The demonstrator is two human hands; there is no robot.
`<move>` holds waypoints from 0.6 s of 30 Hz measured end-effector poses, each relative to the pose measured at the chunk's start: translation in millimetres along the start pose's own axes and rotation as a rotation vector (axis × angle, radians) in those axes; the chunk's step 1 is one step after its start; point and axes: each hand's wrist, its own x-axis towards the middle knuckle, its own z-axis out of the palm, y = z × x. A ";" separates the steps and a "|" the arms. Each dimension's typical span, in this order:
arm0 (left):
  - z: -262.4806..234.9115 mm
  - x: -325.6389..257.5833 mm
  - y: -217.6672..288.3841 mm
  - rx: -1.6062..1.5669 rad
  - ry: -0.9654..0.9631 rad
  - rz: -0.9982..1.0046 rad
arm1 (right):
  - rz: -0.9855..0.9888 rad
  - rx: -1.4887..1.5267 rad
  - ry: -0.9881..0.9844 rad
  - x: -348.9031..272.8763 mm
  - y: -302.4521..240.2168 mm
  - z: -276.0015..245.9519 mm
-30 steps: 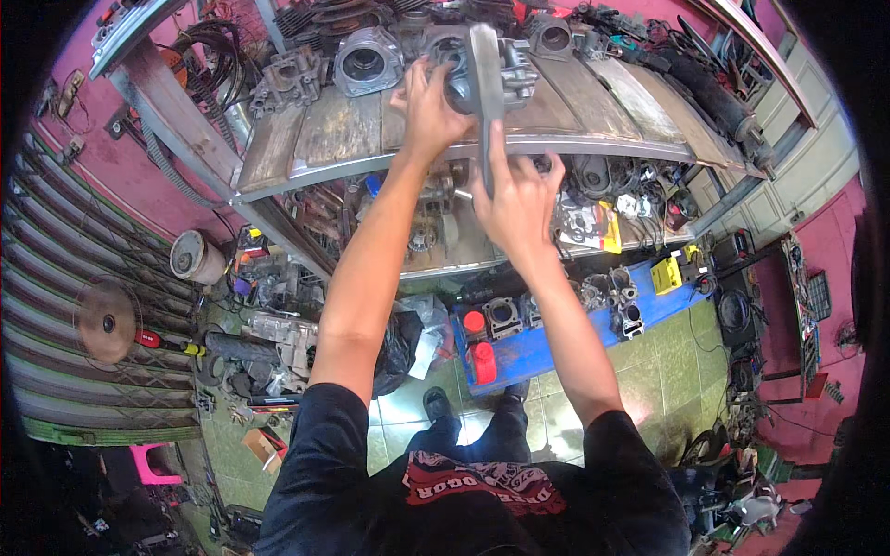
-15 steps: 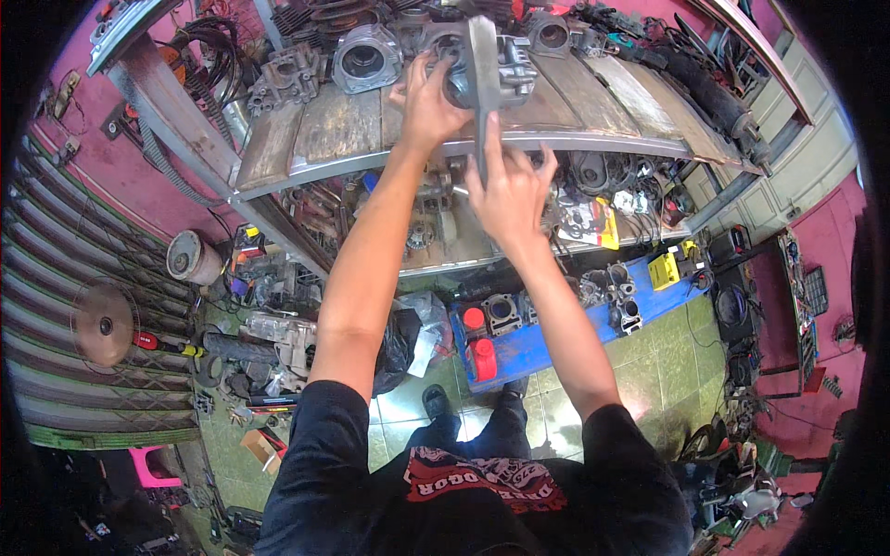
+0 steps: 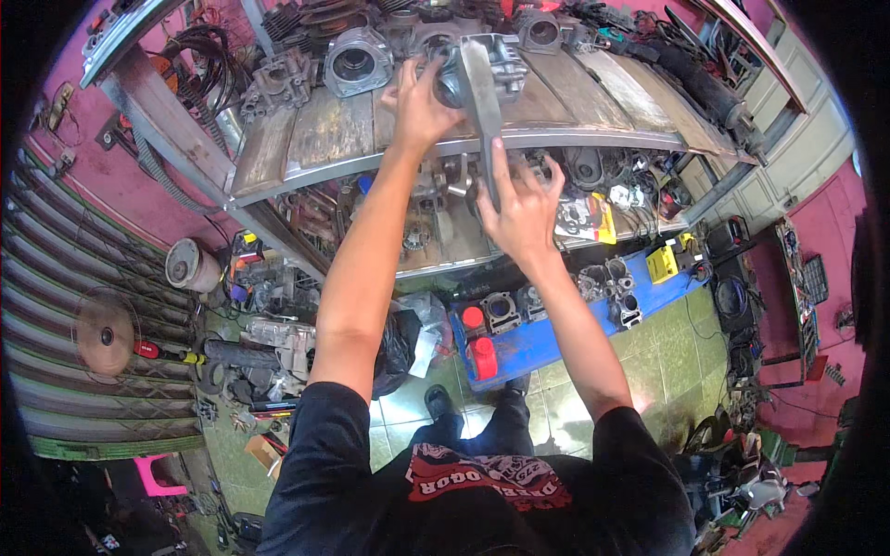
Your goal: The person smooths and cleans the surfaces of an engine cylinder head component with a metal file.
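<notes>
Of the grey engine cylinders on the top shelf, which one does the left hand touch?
The left hand touches the cylinder with the long grey metal bar on it. The big-bored cylinder further left stands free.

head cam | fisheye, looks down over raised forearms | shelf [image 3: 389,139] close

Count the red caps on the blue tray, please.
2: one red cap near the blue tray's left end, the other just below it. More may be hidden.
</notes>
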 end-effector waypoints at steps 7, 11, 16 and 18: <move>-0.6 -4.0 -4.0 0.049 0.002 0.007 | 0.014 0.091 0.047 11.6 -15.9 -29.5; 0.0 -1.2 6.4 -0.045 0.036 0.041 | 0.159 -0.004 -0.085 61.3 -21.1 -36.7; -5.0 -2.7 6.4 0.058 0.012 0.019 | 0.146 0.010 -0.128 31.1 -35.6 -41.7; -5.7 -1.4 4.8 0.016 0.013 -0.008 | 0.180 0.028 -0.197 22.7 -41.8 -53.3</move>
